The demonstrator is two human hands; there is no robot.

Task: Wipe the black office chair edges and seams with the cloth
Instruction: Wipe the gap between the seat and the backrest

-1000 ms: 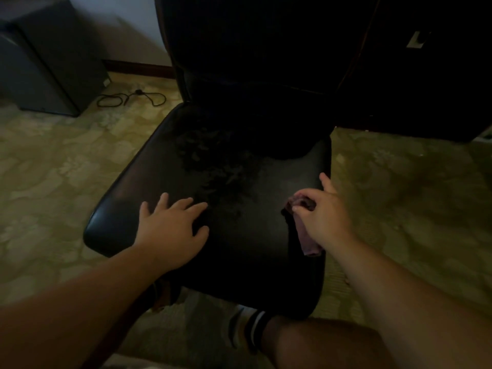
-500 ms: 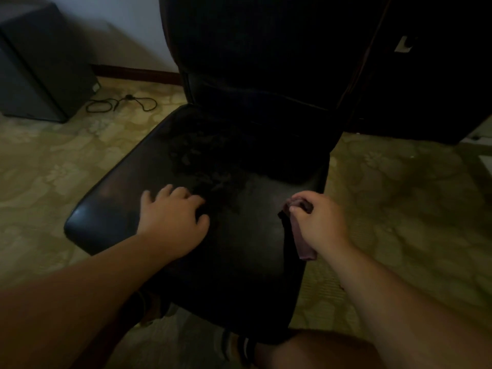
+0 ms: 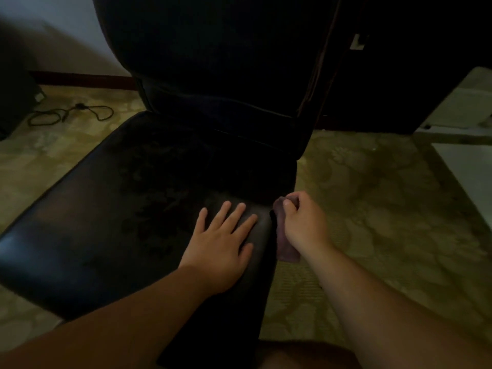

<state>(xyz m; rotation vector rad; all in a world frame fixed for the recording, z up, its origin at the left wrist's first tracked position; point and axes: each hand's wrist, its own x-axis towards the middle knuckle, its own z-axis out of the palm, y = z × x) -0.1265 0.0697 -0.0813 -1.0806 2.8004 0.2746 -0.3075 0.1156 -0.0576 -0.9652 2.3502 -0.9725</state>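
Cloth [image 3: 286,249] is sitting at centre-right of the frame, bunched, pinkish-purple, pressed against the right side edge of the chair seat [image 3: 111,209]. Most of it is hanging down below the hand along the seat's side wall; a small wad is poking out above the knuckles.

Right hand [image 3: 302,222] is gripping the cloth, fingers curled round it, thumb on top. Knuckles are just beside the seat edge.

Left hand [image 3: 223,243] is lying flat on the seat top, fingers straight and spread, holding nothing, just beside the right hand. Looks like it is bracing the seat against swivel.

Chair back [image 3: 218,62] is filling the upper centre, very dark; the seam where it meets the seat is barely readable. Seat surface is showing dull, mottled patches mid-frame.

Step in hand, my read: wiping the right side edge of the seat, near its rear end. Can't tell how much of the other edges is done.

Next move probably calls for: keeping the cloth pinned to the edge, dragging it along the rim toward the bottom of the frame or up into the back seam, left hand holding the seat steady.

Periphery: patterned floor [image 3: 372,209] all round, black cable [image 3: 69,114] at upper left, dark cabinet [image 3: 412,62] at upper right.
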